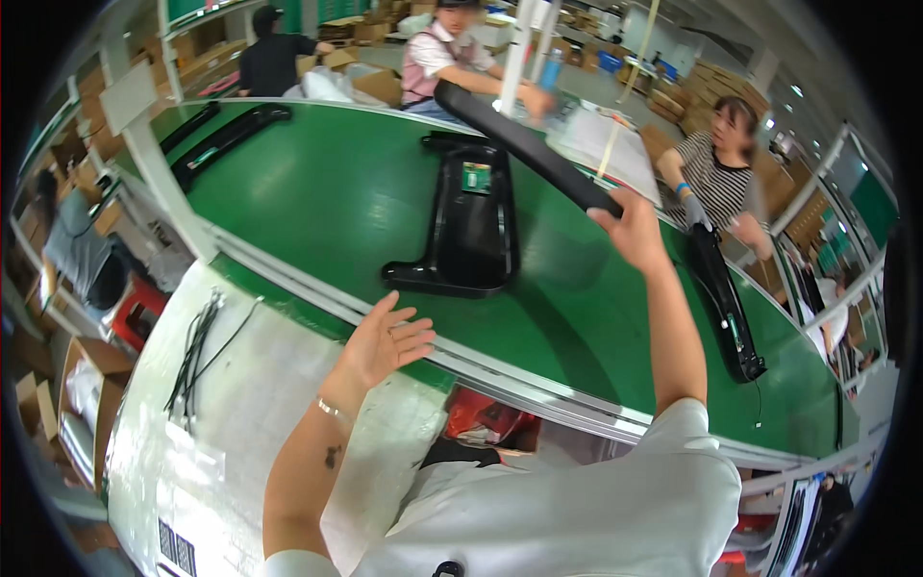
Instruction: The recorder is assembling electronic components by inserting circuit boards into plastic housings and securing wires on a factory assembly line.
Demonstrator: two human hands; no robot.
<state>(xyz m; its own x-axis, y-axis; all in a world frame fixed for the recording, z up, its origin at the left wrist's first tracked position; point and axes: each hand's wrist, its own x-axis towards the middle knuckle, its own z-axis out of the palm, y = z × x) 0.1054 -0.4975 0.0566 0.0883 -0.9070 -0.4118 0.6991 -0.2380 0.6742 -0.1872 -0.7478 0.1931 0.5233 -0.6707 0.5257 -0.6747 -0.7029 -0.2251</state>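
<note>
My right hand [630,231] grips one end of a long black plastic cover [524,144], which is raised at a slant over the green belt [317,212]. Below and left of it lies a black plastic housing [471,226] with curved ends and a small green circuit board [476,177] on it. My left hand [385,341] is empty, palm turned up and fingers spread, at the belt's near metal rail, just short of the housing's near end.
Other black housings rest on the belt at far left [226,144] and at right [726,308], where a co-worker [716,163] touches one. Black cables [197,356] lie on the white side table [260,423]. A metal post [173,163] rises beside the belt.
</note>
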